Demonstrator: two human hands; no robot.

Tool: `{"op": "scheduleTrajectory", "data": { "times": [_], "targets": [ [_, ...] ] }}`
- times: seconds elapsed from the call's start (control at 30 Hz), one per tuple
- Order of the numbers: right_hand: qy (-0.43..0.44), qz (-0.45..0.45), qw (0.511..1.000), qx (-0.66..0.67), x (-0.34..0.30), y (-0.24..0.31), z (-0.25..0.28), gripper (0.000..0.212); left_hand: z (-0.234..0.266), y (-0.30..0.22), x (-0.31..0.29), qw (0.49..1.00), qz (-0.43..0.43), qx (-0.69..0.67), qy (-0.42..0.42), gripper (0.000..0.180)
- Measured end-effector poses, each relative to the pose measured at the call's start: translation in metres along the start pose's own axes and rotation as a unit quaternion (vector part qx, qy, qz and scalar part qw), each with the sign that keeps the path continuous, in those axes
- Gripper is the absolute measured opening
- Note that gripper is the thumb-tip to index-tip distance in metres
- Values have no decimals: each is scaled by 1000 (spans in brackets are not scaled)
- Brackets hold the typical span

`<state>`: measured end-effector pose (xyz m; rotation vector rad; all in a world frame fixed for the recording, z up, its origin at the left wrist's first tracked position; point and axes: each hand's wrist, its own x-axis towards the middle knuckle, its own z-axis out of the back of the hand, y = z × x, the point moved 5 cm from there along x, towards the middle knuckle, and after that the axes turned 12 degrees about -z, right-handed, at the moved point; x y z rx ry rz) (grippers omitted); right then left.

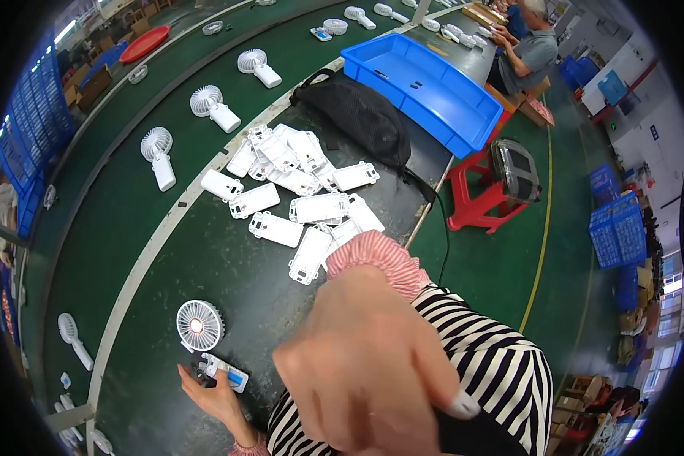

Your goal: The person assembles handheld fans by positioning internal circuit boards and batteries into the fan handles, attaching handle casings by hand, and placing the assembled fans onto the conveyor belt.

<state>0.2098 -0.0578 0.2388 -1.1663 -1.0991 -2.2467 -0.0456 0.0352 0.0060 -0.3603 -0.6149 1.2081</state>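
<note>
At the lower left, my left hand (216, 399) grips a small white handheld fan (200, 325), its thumb over the handle and its fingertips reaching past it. The handle lies opened, showing a blue cell-like part (235, 378) inside. Large and blurred, my right hand (365, 357) is raised close to the camera, away from the fan. Its fingers curl downward, and whatever they may hold is hidden. Beyond it, a loose pile of white plastic handle covers (277, 229) lies on the dark table, partly overlapped by my right sleeve.
A black cloth bag (357, 118) lies beside a blue tray (433, 95) with a few small dark bits. Several white fans (214, 108) rest on the green belt (182, 152). A red stool (479, 190) stands right of the table. A person (528, 53) works farther back.
</note>
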Motion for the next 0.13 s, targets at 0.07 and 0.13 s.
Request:
{"op": "scheduleTrajectory", "data": {
  "times": [0.07, 0.13],
  "targets": [
    [-149, 10, 985, 84, -14, -22, 4, 56, -6, -2, 0, 999, 24, -9, 23, 68],
    [-285, -334, 898, 23, -36, -81, 20, 39, -5, -13, -1, 1000, 21, -6, 22, 67]
  ]
}}
